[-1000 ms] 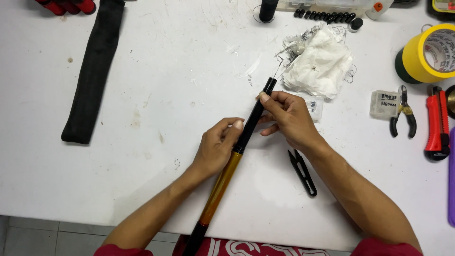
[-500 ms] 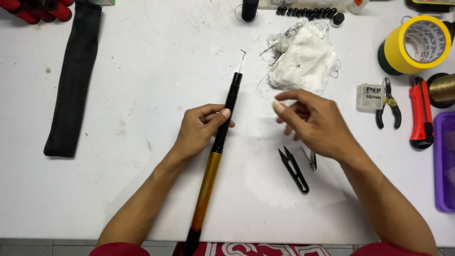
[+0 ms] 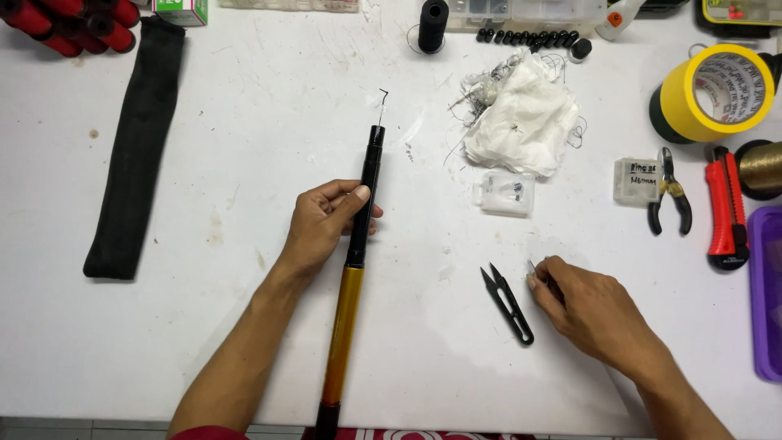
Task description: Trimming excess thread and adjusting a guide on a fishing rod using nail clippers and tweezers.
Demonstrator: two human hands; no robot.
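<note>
Rod (image 3: pixel 361 244) held in left hand (image 3: pixel 326 224) grip; right hand (image 3: pixel 590 305) pinches a small metal piece beside snips (image 3: pixel 509 303) — tip work appears unfinished.

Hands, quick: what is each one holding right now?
Left hand: closed around the black and gold rod on the table.
Right hand: fingers pinching a small metal tool beside the black snips.

Bare forearms both sides, no gloves, rings or watch on left hand (image 3: pixel 322 228) or right hand (image 3: pixel 590 305), just a bit of red sleeve by the elbows.
</note>
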